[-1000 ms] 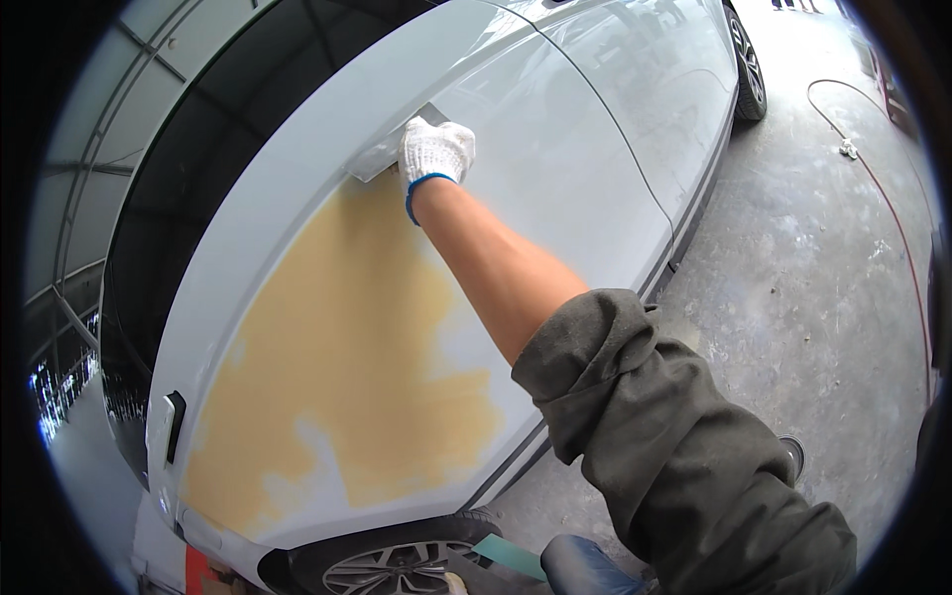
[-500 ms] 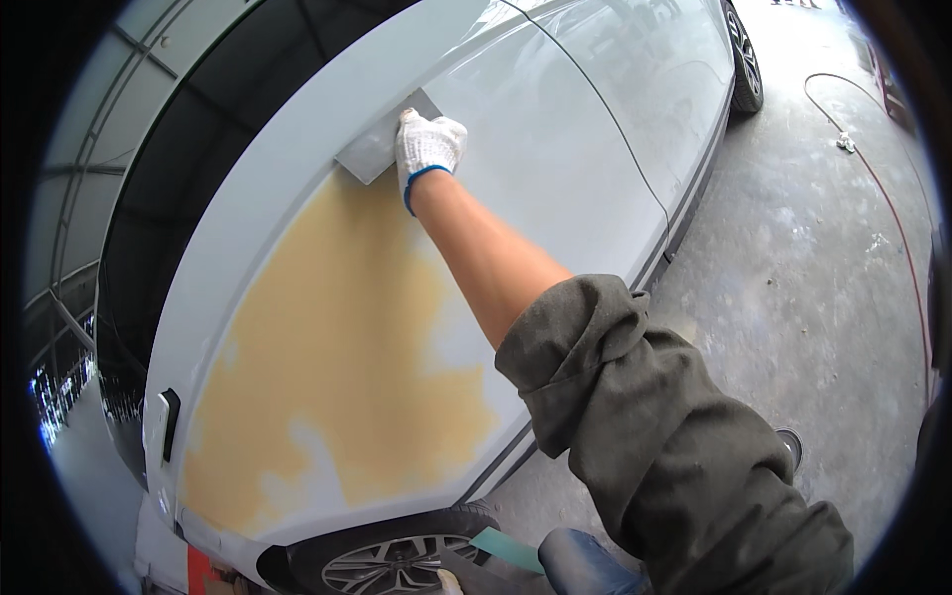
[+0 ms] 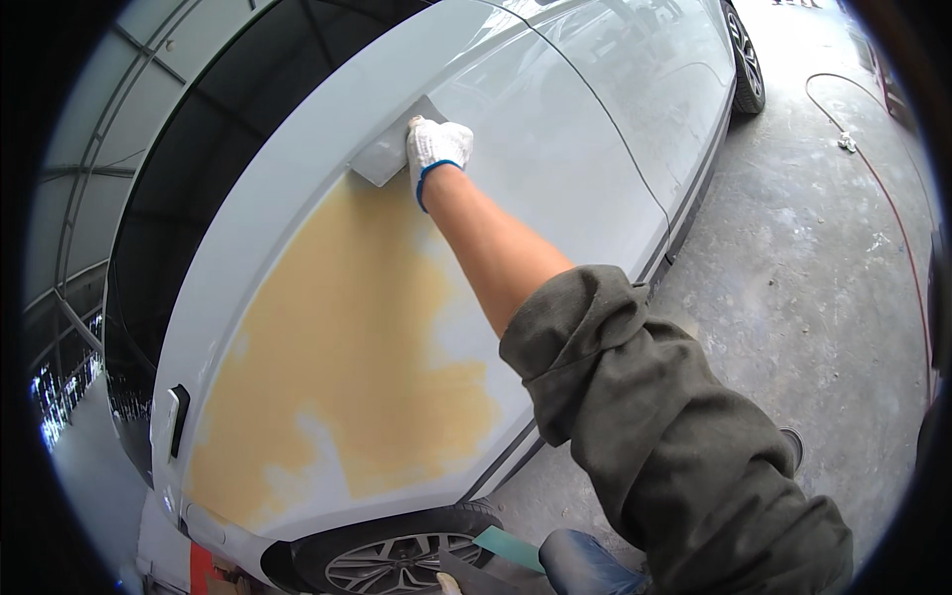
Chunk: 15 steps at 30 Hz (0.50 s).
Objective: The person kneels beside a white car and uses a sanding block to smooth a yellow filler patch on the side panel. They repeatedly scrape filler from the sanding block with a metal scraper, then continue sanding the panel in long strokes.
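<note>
My right hand (image 3: pixel 439 149), in a white knit glove with a blue cuff, is closed on a wide, flat grey filler spreader (image 3: pixel 384 157). The spreader lies against the white car door (image 3: pixel 555 159), at the upper end of a smooth tan filler patch (image 3: pixel 347 327). That patch covers much of the rear body side and has ragged lower edges. Only a gloved tip of my left hand (image 3: pixel 449 584) shows at the bottom edge, pressed on a dark grey flat plate (image 3: pixel 486 578). A green strip (image 3: pixel 509 547) lies beside the plate; the rest of this hand is hidden.
Below the patch is the rear wheel (image 3: pixel 397 563), near my jeans-covered knee (image 3: pixel 585 565). A door handle-like black fitting (image 3: pixel 179 421) sits at the left. On the concrete floor (image 3: pixel 764 307), a thin red hose (image 3: pixel 897 238) runs along the right. The front wheel (image 3: pixel 746 59) stands far off.
The whole view has shifted slightly, moving the car's left side rightward in the picture. My right hand and the spreader stay at nearly the same place on the panel.
</note>
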{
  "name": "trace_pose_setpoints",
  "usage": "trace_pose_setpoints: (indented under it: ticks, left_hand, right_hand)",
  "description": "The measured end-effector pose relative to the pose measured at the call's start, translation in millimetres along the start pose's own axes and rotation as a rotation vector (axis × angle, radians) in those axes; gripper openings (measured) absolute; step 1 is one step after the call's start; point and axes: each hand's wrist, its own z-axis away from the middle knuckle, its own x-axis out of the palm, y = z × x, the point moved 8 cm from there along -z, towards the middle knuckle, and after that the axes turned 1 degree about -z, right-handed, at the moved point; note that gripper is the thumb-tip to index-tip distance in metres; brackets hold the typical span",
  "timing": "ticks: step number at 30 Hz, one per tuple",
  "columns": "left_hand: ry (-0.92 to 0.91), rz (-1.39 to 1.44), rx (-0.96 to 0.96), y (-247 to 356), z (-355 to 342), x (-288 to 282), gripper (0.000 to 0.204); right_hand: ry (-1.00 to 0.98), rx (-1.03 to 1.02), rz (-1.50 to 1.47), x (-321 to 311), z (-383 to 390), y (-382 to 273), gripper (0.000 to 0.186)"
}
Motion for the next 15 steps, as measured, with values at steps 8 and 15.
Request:
trace_pose_setpoints:
  ticks: [8, 15]
  left_hand:
    - [0.005, 0.017, -0.062, -7.0, 0.0, -5.8, 0.057]
    - [0.109, -0.04, 0.02, -1.5, 10.9, 7.9, 0.054]
  right_hand:
    - [-0.07, -0.004, -0.243, 7.5, 6.7, 7.7, 0.029]
    - [0.0, 0.028, -0.023, 10.8, 39.8, -2.7, 0.027]
